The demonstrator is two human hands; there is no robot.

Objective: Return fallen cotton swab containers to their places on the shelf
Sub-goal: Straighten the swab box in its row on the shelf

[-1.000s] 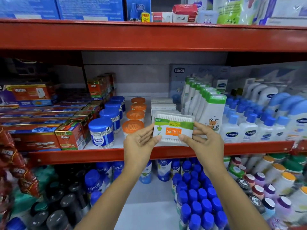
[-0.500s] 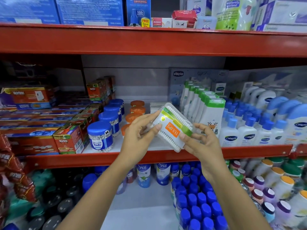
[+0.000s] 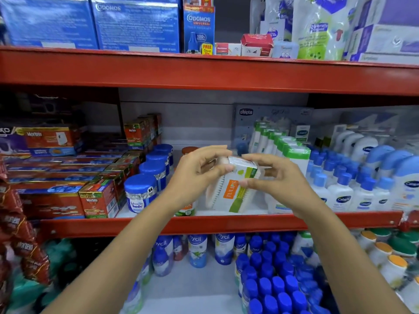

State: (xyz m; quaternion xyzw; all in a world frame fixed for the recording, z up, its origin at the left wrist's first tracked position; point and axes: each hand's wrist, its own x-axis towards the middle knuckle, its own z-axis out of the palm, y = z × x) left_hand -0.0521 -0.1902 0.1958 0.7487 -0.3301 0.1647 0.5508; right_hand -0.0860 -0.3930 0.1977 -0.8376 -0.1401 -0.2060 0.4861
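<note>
Swab box (image 3: 229,191) between both curled hands

Bright, even store light from overhead; colours vivid. Deep shadow under the upper red shelf (image 3: 204,73), esp. the back left corner of the middle shelf (image 3: 158,225), nearly black. Soft glare on the blue boxes (image 3: 90,23) up top. Wide-angle bend: shelf edges bow. Motion blur w/ both hands and at frame edges; bottom left corner smeared, labels there unreadable. Centre text fairly sharp.
</note>
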